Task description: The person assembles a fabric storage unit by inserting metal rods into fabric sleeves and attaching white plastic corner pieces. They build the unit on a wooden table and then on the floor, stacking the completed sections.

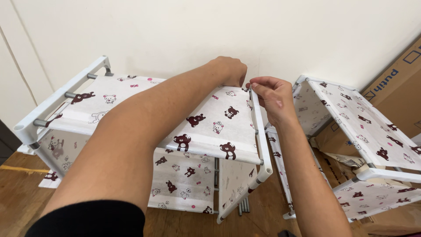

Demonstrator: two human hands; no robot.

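Head view: my 2 hands, left hand point(229, 70) and right hand point(272, 97), pinch closed on the white frame bar point(259, 127) of the light, flimsy fabric rack point(144, 114), which I judge best gripped by that bar.

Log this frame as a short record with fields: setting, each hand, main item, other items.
setting: wooden floor beside a cream wall
left hand: left hand rests on the far right corner of the rack's top shelf
right hand: right hand pinches the far end of the white side rail
main item: fabric shelf rack, white tube frame, bear-print cloth
other items: second matching rack on the right; cardboard box behind it; loose grey tubes on the floor
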